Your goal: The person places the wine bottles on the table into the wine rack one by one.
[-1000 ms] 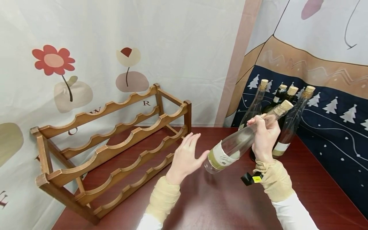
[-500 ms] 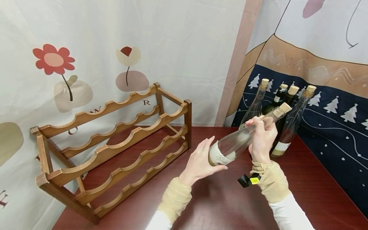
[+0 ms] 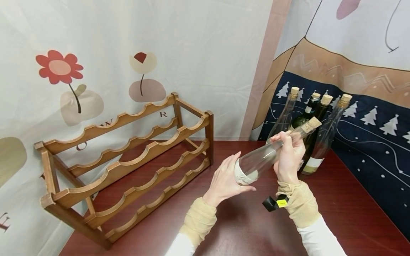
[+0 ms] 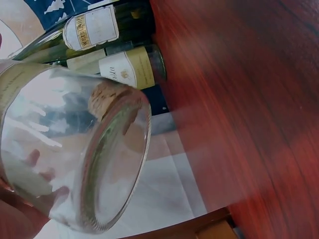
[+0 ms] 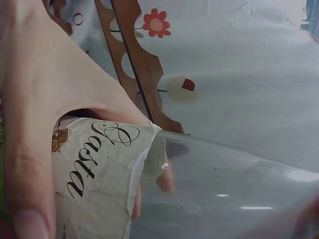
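A clear glass wine bottle [image 3: 261, 156] with a cork in its neck is held tilted above the table, neck up to the right. My right hand [image 3: 289, 156] grips it around the upper body and neck. Around the labelled lower end curls my left hand [image 3: 222, 183], thumb below and fingers on the far side. The right wrist view shows the torn white label [image 5: 94, 159] under the left thumb. In the left wrist view the bottle's round base [image 4: 117, 164] fills the foreground. A piece of cork [image 4: 107, 99] shows through the glass there.
A wooden wine rack [image 3: 128, 165] with scalloped rails stands at left on the dark red table [image 3: 256, 227]. Several corked bottles [image 3: 326, 142] stand upright at the right, against a printed curtain [image 3: 374, 142]. A black device with a yellow tag [image 3: 275, 203] hangs at the right wrist.
My left hand has moved right and taken hold of the bottle's lower end. The right hand and bottle have shifted slightly left and down.
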### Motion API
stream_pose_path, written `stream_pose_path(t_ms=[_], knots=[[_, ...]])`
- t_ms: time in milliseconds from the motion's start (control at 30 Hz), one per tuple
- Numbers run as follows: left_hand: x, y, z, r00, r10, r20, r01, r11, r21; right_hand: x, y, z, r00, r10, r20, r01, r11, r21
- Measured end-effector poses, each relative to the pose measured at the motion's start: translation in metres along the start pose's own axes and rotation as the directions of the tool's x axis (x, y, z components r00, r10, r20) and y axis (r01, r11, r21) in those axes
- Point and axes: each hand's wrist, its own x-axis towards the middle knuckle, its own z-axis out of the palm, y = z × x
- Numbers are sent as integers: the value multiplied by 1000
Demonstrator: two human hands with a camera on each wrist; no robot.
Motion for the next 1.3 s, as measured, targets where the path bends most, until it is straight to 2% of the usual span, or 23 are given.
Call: stream_pose_path(t_ms=[233, 467, 700, 933, 1067, 1300], knots=[[0, 1, 4, 999, -33, -4, 33, 999, -5, -1, 0, -1, 1000, 10, -16, -10, 1000, 18], [0, -1, 9, 999, -21, -38, 20, 999, -28, -1, -1, -2, 999, 24, -22, -23, 998, 55], [-1, -2, 10, 997, -1, -72, -1, 1000, -30, -2, 0, -4, 999, 36, -20, -36, 999, 35], [-2, -5, 12, 997, 16, -82, -19, 999, -29, -4, 1, -7, 999, 41, 1, -41, 999, 26], [-3, -6, 12, 994, 33, -108, -37, 999, -34, -5, 2, -10, 999, 47, 14, -47, 999, 22], [-4, -7, 12, 991, 38, -129, -44, 998, -42, -5, 2, -14, 996, 62, 69, -64, 998, 27]])
